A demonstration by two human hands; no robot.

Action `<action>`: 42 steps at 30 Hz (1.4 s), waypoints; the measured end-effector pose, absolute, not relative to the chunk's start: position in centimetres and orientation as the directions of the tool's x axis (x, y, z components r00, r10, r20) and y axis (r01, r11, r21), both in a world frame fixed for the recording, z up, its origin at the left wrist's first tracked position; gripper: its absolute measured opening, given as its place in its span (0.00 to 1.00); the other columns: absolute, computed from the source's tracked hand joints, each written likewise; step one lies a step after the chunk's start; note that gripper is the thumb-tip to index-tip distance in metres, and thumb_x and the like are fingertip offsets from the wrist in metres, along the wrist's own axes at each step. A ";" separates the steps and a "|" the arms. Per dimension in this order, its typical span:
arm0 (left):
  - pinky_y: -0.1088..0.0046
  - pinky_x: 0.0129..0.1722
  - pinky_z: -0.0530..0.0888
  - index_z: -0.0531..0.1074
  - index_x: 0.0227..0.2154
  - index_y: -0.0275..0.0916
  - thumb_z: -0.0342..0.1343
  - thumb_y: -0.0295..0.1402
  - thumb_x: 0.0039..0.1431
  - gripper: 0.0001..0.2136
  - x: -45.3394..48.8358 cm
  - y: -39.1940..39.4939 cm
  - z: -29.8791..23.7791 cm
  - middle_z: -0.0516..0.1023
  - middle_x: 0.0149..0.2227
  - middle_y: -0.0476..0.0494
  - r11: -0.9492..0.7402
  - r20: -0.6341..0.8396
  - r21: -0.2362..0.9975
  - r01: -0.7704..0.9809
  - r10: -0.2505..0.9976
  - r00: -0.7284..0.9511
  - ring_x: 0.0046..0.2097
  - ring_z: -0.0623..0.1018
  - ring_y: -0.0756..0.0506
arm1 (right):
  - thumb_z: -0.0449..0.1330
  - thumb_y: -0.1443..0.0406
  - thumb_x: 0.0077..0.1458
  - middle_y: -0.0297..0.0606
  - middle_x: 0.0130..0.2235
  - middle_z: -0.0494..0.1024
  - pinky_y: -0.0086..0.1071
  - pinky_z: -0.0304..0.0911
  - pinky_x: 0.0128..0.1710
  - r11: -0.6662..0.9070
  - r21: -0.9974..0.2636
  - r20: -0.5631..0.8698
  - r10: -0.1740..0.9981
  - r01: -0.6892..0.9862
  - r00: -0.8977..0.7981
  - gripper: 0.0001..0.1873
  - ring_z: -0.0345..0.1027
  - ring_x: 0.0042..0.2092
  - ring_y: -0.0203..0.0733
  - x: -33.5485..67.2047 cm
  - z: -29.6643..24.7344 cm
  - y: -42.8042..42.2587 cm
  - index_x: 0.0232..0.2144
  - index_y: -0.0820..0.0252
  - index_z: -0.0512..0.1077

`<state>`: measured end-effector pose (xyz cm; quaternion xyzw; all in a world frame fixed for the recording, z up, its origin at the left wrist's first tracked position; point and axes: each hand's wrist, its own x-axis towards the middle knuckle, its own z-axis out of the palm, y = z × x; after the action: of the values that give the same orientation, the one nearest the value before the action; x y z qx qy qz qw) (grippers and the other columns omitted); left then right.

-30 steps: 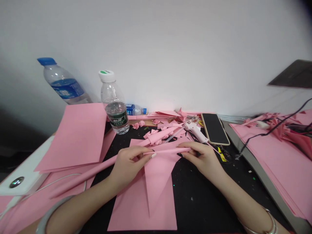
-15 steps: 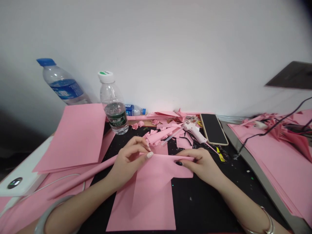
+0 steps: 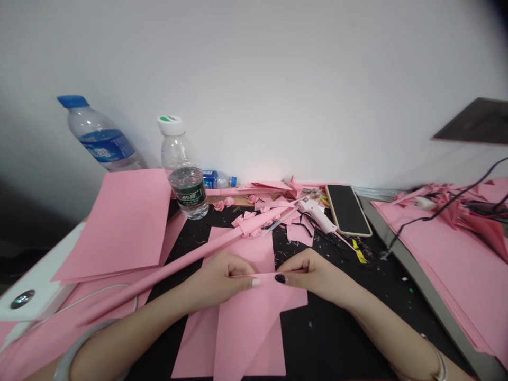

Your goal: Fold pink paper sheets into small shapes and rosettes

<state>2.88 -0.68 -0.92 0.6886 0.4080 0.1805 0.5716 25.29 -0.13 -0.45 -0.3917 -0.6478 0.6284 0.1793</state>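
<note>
Between my two hands is a sheet of pink paper, pinched along its far edge, which looks narrowly folded or rolled. My left hand grips that edge at the left, thumb on top. My right hand pinches it a short way to the right. The sheet hangs down toward me over another pink sheet lying on the black tabletop. Behind my hands a long pink paper tube runs diagonally from the lower left toward the glue gun.
Water bottles stand at the back left, one with a white cap, one blue-capped. A stack of pink paper lies left, more pink sheets right. A phone, paper scraps and a black cable are at the back.
Both hands have come toward me and closer together, bringing the sheet's edge with them. The sheet's lower end now reaches past the bottom of the view. More of the tube shows.
</note>
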 end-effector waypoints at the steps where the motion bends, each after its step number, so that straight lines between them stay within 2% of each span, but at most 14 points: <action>1: 0.76 0.21 0.51 0.60 0.17 0.37 0.51 0.35 0.56 0.15 2.9 -0.7 -0.9 0.56 0.20 0.53 -0.018 -0.220 0.935 0.354 0.755 0.618 0.23 0.55 0.53 | 0.60 0.58 0.51 0.30 0.21 0.65 0.26 0.49 0.25 -0.100 -0.956 -0.262 0.721 0.277 -0.641 0.15 0.52 0.24 0.30 25.2 -0.4 -0.2 0.23 0.65 0.75; 3: 0.75 0.21 0.49 0.55 0.16 0.37 0.50 0.33 0.55 0.15 3.1 -0.9 -0.9 0.54 0.20 0.53 -0.040 -0.213 0.934 0.354 0.735 0.644 0.23 0.54 0.53 | 0.60 0.61 0.51 0.33 0.25 0.71 0.27 0.53 0.28 -0.119 -0.954 -0.274 0.714 0.274 -0.644 0.12 0.58 0.26 0.32 25.0 -0.4 -0.4 0.27 0.65 0.77; 6: 0.75 0.22 0.49 0.50 0.16 0.38 0.49 0.31 0.55 0.16 3.3 -0.9 -1.2 0.52 0.21 0.53 -0.079 -0.195 0.928 0.365 0.731 0.654 0.24 0.53 0.52 | 0.59 0.63 0.51 0.33 0.24 0.71 0.26 0.52 0.26 -0.131 -0.949 -0.286 0.739 0.287 -0.610 0.11 0.58 0.25 0.32 24.5 -0.8 -0.6 0.27 0.66 0.76; 11: 0.75 0.22 0.50 0.53 0.17 0.38 0.48 0.34 0.57 0.15 3.6 -0.7 -2.2 0.52 0.21 0.54 -0.111 -0.167 0.923 0.369 0.747 0.644 0.24 0.53 0.53 | 0.57 0.66 0.52 0.30 0.22 0.64 0.26 0.48 0.24 -0.031 -0.946 -0.224 0.782 0.322 -0.581 0.09 0.52 0.25 0.30 24.0 -1.4 -0.7 0.25 0.67 0.74; 16: 0.76 0.21 0.51 0.55 0.17 0.37 0.47 0.35 0.57 0.15 3.9 -0.8 -2.2 0.52 0.20 0.54 -0.100 -0.177 0.915 0.390 0.770 0.613 0.24 0.54 0.53 | 0.55 0.70 0.51 0.30 0.23 0.63 0.26 0.48 0.25 0.041 -0.937 -0.186 0.783 0.347 -0.594 0.08 0.53 0.26 0.30 24.0 -1.2 -0.6 0.26 0.66 0.73; 24: 0.77 0.22 0.53 0.62 0.17 0.36 0.46 0.33 0.57 0.14 3.1 -0.2 -2.2 0.56 0.20 0.53 -0.080 -0.144 0.935 0.345 0.804 0.577 0.23 0.56 0.53 | 0.58 0.63 0.51 0.33 0.23 0.71 0.27 0.59 0.27 -0.094 -0.932 -0.286 0.784 0.351 -0.551 0.09 0.63 0.26 0.33 26.6 -0.7 1.1 0.25 0.66 0.71; 27: 0.78 0.23 0.57 0.67 0.19 0.35 0.48 0.34 0.57 0.14 2.4 0.3 -2.2 0.62 0.20 0.52 -0.059 -0.137 0.940 0.337 0.836 0.531 0.24 0.60 0.52 | 0.59 0.59 0.49 0.37 0.25 0.75 0.31 0.66 0.30 -0.213 -0.910 -0.370 0.805 0.355 -0.464 0.13 0.69 0.27 0.36 28.4 -0.5 2.2 0.25 0.65 0.71; 29: 0.78 0.25 0.60 0.71 0.22 0.34 0.49 0.35 0.56 0.12 2.1 0.6 -2.2 0.67 0.23 0.51 -0.048 -0.130 0.936 0.349 0.873 0.469 0.26 0.64 0.51 | 0.60 0.56 0.48 0.38 0.25 0.76 0.30 0.66 0.30 -0.201 -0.917 -0.323 0.883 0.346 -0.342 0.15 0.70 0.26 0.35 29.2 -0.5 2.8 0.25 0.64 0.70; 31: 0.78 0.26 0.62 0.73 0.24 0.34 0.50 0.35 0.56 0.12 2.1 0.8 -2.2 0.70 0.25 0.50 -0.038 -0.132 0.932 0.360 0.891 0.435 0.27 0.66 0.51 | 0.60 0.55 0.49 0.39 0.28 0.76 0.29 0.65 0.30 -0.183 -0.941 -0.266 0.921 0.286 -0.284 0.16 0.70 0.28 0.35 29.1 -0.6 2.9 0.27 0.64 0.70; 33: 0.78 0.26 0.62 0.73 0.24 0.34 0.50 0.35 0.56 0.13 2.2 0.8 -2.3 0.71 0.24 0.50 -0.035 -0.137 0.934 0.356 0.884 0.448 0.26 0.67 0.51 | 0.60 0.57 0.50 0.38 0.31 0.75 0.28 0.64 0.29 -0.181 -0.955 -0.257 0.900 0.235 -0.352 0.15 0.69 0.30 0.35 28.2 -0.8 2.4 0.34 0.63 0.70; 34: 0.78 0.25 0.62 0.74 0.24 0.34 0.50 0.35 0.57 0.13 2.4 0.8 -2.3 0.72 0.24 0.49 -0.036 -0.137 0.936 0.350 0.879 0.457 0.26 0.68 0.51 | 0.60 0.58 0.50 0.35 0.28 0.73 0.26 0.61 0.27 -0.166 -0.952 -0.262 0.876 0.258 -0.404 0.14 0.66 0.28 0.33 27.6 -1.0 2.1 0.35 0.63 0.70; 37: 0.77 0.30 0.67 0.77 0.29 0.35 0.53 0.36 0.55 0.11 2.7 0.5 -2.4 0.78 0.30 0.46 -0.027 -0.125 0.945 0.326 0.891 0.437 0.31 0.74 0.48 | 0.60 0.62 0.50 0.28 0.22 0.63 0.24 0.48 0.22 0.021 -0.935 -0.153 0.876 0.353 -0.458 0.10 0.54 0.24 0.29 25.8 -1.5 1.2 0.24 0.64 0.69; 40: 0.74 0.36 0.70 0.79 0.32 0.37 0.56 0.35 0.52 0.09 3.0 0.4 -2.3 0.80 0.35 0.44 -0.028 -0.097 0.948 0.318 0.924 0.370 0.37 0.77 0.44 | 0.58 0.63 0.52 0.28 0.22 0.60 0.24 0.45 0.22 0.104 -0.919 -0.072 0.905 0.381 -0.420 0.10 0.51 0.24 0.30 25.0 -1.8 0.8 0.22 0.64 0.68; 42: 0.73 0.36 0.71 0.79 0.31 0.37 0.56 0.34 0.52 0.08 3.0 0.3 -2.3 0.81 0.34 0.44 -0.039 -0.080 0.943 0.330 0.938 0.337 0.37 0.77 0.44 | 0.58 0.63 0.52 0.28 0.22 0.60 0.25 0.45 0.22 0.141 -0.909 -0.038 0.909 0.393 -0.414 0.10 0.50 0.24 0.30 24.9 -1.9 0.7 0.23 0.64 0.68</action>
<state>3.01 0.32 -2.30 0.6516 0.4864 0.3077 0.4941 24.85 0.66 -1.91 -0.4637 -0.7021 0.4629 0.2787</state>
